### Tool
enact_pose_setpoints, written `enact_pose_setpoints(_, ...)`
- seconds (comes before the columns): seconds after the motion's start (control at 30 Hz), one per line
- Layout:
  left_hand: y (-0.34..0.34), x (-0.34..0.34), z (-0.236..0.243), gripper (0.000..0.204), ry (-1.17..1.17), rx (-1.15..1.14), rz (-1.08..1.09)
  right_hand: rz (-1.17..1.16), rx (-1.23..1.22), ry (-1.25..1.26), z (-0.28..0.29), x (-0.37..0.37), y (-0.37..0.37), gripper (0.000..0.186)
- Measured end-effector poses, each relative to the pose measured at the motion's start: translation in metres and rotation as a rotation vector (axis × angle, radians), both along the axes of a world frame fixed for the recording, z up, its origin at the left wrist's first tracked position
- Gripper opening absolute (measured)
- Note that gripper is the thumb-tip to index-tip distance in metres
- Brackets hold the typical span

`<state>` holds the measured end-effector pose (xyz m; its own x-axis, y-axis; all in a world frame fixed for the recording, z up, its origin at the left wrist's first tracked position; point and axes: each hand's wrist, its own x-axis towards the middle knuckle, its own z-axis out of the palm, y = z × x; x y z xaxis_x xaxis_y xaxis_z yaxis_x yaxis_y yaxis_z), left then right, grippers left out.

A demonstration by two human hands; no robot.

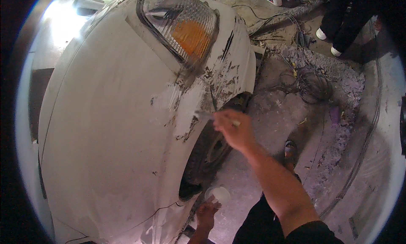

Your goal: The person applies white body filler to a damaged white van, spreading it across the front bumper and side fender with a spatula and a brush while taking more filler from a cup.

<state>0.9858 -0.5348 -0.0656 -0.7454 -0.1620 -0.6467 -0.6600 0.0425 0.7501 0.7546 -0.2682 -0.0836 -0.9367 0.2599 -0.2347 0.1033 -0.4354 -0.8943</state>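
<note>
Right hand (232,130) is up at the car's fender (127,130), fingers closed round a thin tool (207,114), blurred, so I can't tell whether it's a brush or a spreader. Its tip sits against the white patch (186,104) just below the headlight (184,26), where the paint is scraped and flaking above the wheel arch. Left hand (207,214) is low, near the bottom of the view, fingers curled round a small round white cup (219,194), held beside the lower edge of the fender. The wheel (211,151) shows dark in the arch between the two hands. A shoe (290,149) rests on the dusty floor (270,113) beside the right forearm. Further off, loose wires (313,81) lie tangled on the floor, and another person's legs (347,20) stand at the top right.
</note>
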Motion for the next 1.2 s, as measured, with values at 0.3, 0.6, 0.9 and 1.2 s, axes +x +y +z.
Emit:
enact_pose_setpoints(0.3, 0.000, -0.001, -0.001, 0.007, 0.004, -0.018, -0.037, -0.340, -0.163, 0.050, -0.023, -0.025, 0.020, 0.016)
enact_pose_setpoints(0.6, 0.004, -0.009, -0.002, 0.020, -0.033, 0.039, 0.050, 0.044, 0.350, 0.246, 0.004, 0.058, -0.055, 0.017)
enact_pose_setpoints(0.9, -0.003, -0.005, -0.010, 0.020, 0.035, 0.138, 0.073, -0.059, 0.590, 0.377, 0.021, 0.046, -0.067, 0.018)
enact_pose_setpoints(1.2, -0.003, -0.007, -0.003, 0.016, -0.042, 0.139, 0.125, -0.150, 0.270, 0.215, 0.011, 0.035, -0.053, 0.018)
